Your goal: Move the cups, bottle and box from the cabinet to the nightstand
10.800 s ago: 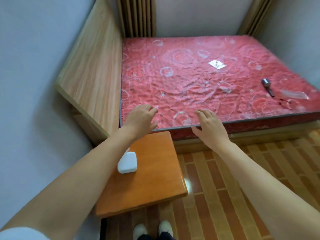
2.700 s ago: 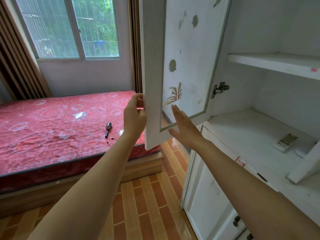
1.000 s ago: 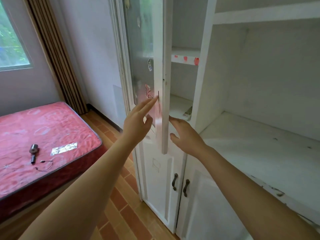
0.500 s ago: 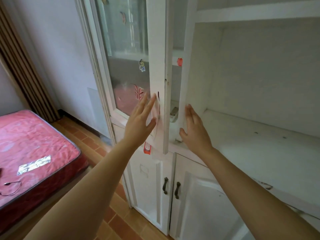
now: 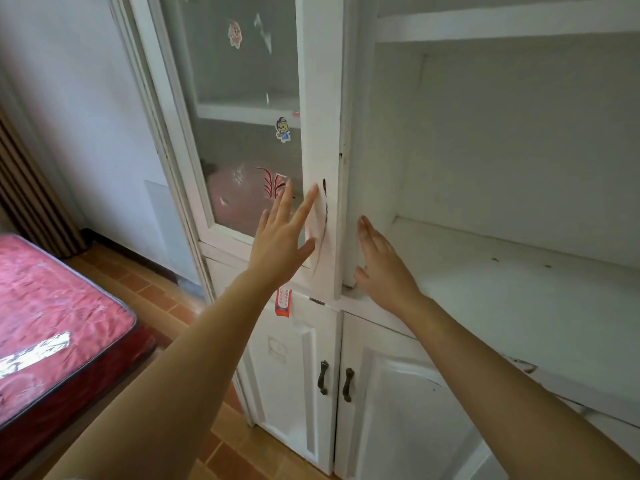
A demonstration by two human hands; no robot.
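Fingers straight and spread, the left hand (image 5: 280,244) lies flat against the white frame of the glass door (image 5: 320,140), holding nothing. Beside it the right hand (image 5: 381,268), fingers also straight and empty, rests at the cabinet (image 5: 363,133) post, just above the open shelf (image 5: 502,289). No cups, bottle or box show. A bed (image 5: 52,317) lies well apart to the left.

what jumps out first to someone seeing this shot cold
Two bare arms reach in from the bottom, the left hand flat with straight fingers against the frame of the glass cabinet door, the right hand open at the edge of the white shelf beside it. The glass carries small cartoon stickers, and a red mattress fills the lower left corner.
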